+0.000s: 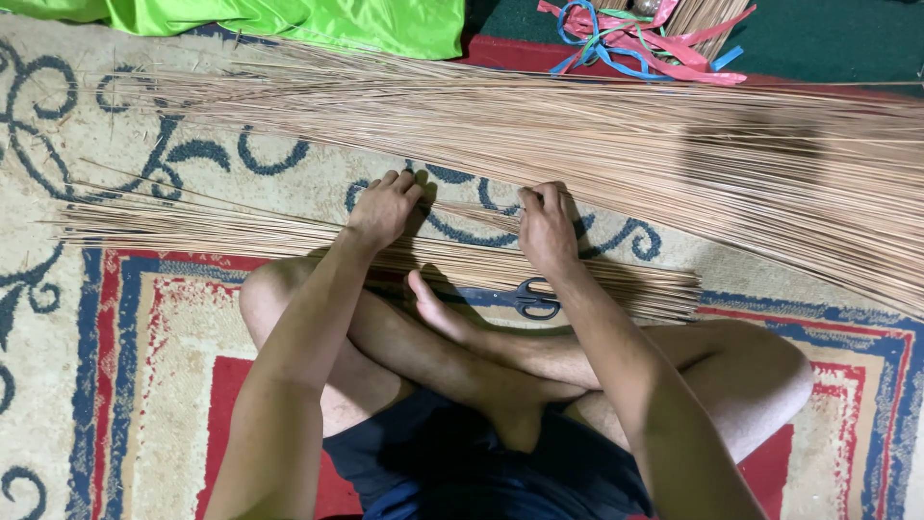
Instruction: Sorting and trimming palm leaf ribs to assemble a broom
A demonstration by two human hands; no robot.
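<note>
1. The left hand [383, 207] presses flat, fingers spread, on the small bundle [192, 231] of thin, stiff tan sticks lying on the rug [58, 404].
2. The right hand [546, 226] curls loosely, pinching a few sticks near the big pile [674, 144].
3. Black scissors [529, 299] lie just beside the bare foot [433, 308]; a shift could nick it.
4. The brittle sticks may snap or scatter if pressed unevenly.
5. Glossy green cloth [289, 19] and ribbons [635, 39] lie beyond.
</note>
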